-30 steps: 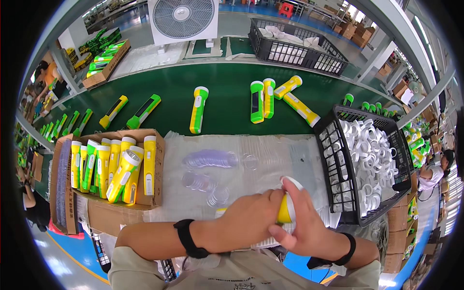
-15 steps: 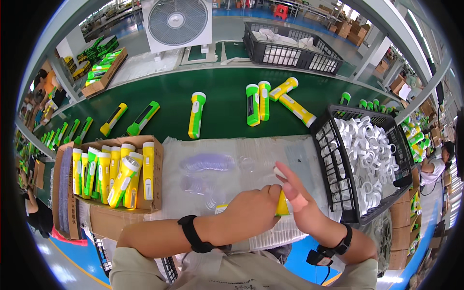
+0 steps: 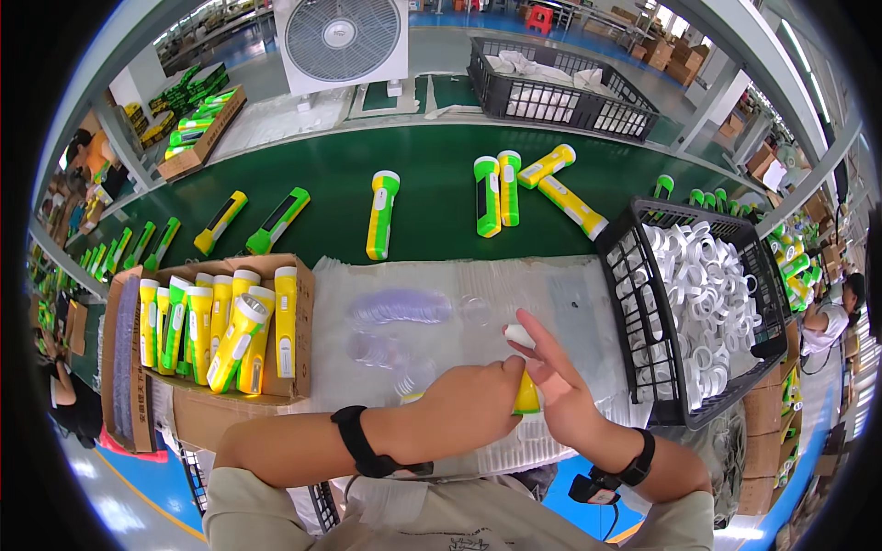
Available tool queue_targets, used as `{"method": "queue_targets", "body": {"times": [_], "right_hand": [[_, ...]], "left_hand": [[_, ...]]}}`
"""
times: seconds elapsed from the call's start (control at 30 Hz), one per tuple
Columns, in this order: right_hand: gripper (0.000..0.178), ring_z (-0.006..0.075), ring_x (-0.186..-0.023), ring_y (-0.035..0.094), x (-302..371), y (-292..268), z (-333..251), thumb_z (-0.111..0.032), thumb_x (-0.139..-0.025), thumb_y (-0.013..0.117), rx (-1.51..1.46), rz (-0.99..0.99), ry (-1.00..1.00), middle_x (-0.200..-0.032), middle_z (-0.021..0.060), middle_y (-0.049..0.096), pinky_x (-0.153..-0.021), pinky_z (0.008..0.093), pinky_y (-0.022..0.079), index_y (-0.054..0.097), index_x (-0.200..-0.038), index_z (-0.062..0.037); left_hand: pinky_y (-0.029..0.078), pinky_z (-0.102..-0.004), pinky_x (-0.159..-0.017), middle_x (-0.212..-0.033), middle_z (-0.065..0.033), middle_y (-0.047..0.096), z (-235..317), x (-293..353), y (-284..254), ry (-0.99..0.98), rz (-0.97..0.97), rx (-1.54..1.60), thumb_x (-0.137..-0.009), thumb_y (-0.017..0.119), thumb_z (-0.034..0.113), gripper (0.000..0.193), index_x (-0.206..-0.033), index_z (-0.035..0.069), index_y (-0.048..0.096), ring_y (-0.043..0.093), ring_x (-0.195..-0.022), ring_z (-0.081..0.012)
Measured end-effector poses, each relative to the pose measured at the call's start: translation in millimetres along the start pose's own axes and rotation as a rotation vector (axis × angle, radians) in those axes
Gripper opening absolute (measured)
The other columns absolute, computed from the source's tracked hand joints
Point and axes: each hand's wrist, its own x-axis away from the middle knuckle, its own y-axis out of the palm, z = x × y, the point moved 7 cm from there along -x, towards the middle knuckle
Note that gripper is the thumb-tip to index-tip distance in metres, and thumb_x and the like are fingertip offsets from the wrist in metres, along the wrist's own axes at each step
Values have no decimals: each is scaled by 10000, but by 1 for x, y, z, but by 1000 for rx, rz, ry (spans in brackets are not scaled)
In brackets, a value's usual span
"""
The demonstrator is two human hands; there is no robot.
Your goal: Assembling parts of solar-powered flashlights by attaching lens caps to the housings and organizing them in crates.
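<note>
My left hand (image 3: 467,402) is closed around a yellow flashlight (image 3: 526,395) with a thin green edge; most of it is hidden by the fingers. My right hand (image 3: 571,395) has its fingers stretched out, the palm edge against or very close to the flashlight. A small white piece (image 3: 518,336) shows at the right fingertips; I cannot tell whether it is a finger cover or a loose part. Beyond my hands, clear round lenses (image 3: 401,307) lie in overlapping rows on the plastic-covered worktop (image 3: 570,275).
At left stands a cardboard box (image 3: 299,344) of upright flashlights. A black crate (image 3: 643,340) of white rings (image 3: 703,303) is at right. Several yellow-green flashlights (image 3: 382,216) lie on the green conveyor belt (image 3: 340,165). Behind it are a fan (image 3: 342,41) and another black crate (image 3: 560,101).
Both hands have shifted slightly left with the flashlight, and its visible yellow end has tilted. The left hand keeps its grip; the right fingers stay stretched out.
</note>
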Motion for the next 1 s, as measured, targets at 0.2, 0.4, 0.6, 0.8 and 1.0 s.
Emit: {"method": "queue_targets", "body": {"times": [0.2, 0.4, 0.6, 0.8, 1.0], "right_hand": [[500, 389, -1278, 348, 40, 36, -69, -206, -927, 317, 529, -731, -991, -1322, 169, 412, -1064, 413, 255, 286, -1414, -96], [608, 244, -1307, 303, 1, 4, 8, -332, -901, 440, -150, 44, 140, -1353, 123, 389, -1070, 382, 249, 248, -1425, -88], [556, 301, -1314, 310, 11, 5, -50, -362, -936, 308, 365, -115, -443, -1395, 163, 351, -1081, 428, 212, 262, -1424, -100], [458, 267, -1242, 414, 39, 31, -32, -312, -966, 284, 617, -404, -818, -1247, 145, 517, -1057, 431, 271, 400, -1364, -117], [470, 280, -1221, 417, 12, 13, -28, -299, -964, 390, 184, -206, -328, -1241, 163, 485, -993, 382, 353, 351, -1364, -56]], "left_hand": [[496, -352, -771, -1078, -186, 614, 41, 32, -13, 578, -184, 831, -827, 588, 164, 323, -1095, -13, 557, 634, -823, -311], [495, -349, -593, -805, -105, 558, 9, 11, 3, 85, 169, -365, -701, 669, 206, 404, -988, -19, 494, 609, -693, -254], [500, -401, -669, -983, -140, 603, -12, 21, -5, -108, -147, 298, -735, 665, 183, 370, -1018, 8, 504, 623, -784, -339], [494, -424, -577, -772, -198, 607, 10, 23, 7, 64, -11, -50, -683, 628, 110, 423, -1028, -72, 464, 619, -661, -360], [512, -381, -645, -877, -179, 617, -6, 18, 3, -40, -30, 99, -739, 673, 190, 407, -1026, -43, 503, 626, -747, -328]]}}
